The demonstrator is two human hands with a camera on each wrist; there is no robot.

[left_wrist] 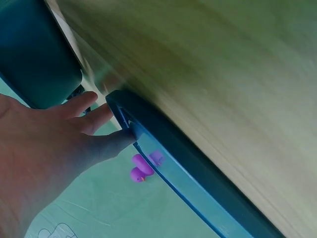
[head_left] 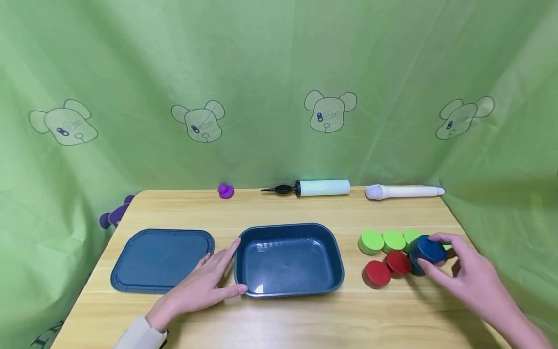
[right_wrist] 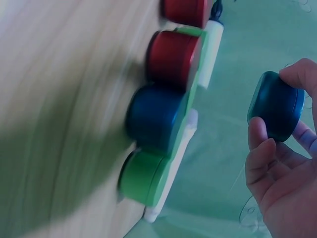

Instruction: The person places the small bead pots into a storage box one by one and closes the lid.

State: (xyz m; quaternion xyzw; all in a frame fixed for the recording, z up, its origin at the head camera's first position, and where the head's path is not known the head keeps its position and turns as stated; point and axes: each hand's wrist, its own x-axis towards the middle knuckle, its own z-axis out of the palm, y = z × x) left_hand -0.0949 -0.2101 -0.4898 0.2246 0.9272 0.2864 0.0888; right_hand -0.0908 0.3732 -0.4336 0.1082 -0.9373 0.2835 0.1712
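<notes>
My right hand (head_left: 472,276) pinches a dark blue round block (head_left: 430,248) between thumb and fingers, raised above the other blocks. In the right wrist view that block (right_wrist: 278,106) is held well off the table. Below it another blue block (right_wrist: 156,116) stands between a red block (right_wrist: 173,59) and a green block (right_wrist: 143,177). My left hand (head_left: 202,281) lies spread at the left side of a dark blue bin (head_left: 289,294), with thumb and index fingertip at its rim. The bin's inside holds nothing. In the left wrist view the thumb (left_wrist: 116,143) overlaps the bin's edge.
A flat blue lid (head_left: 163,261) lies left of the bin. Several green blocks (head_left: 371,242) and two red blocks (head_left: 377,274) stand to the right. Along the back edge are a purple duck (head_left: 226,191), a hand pump (head_left: 322,188) and a white microphone-like stick (head_left: 405,192).
</notes>
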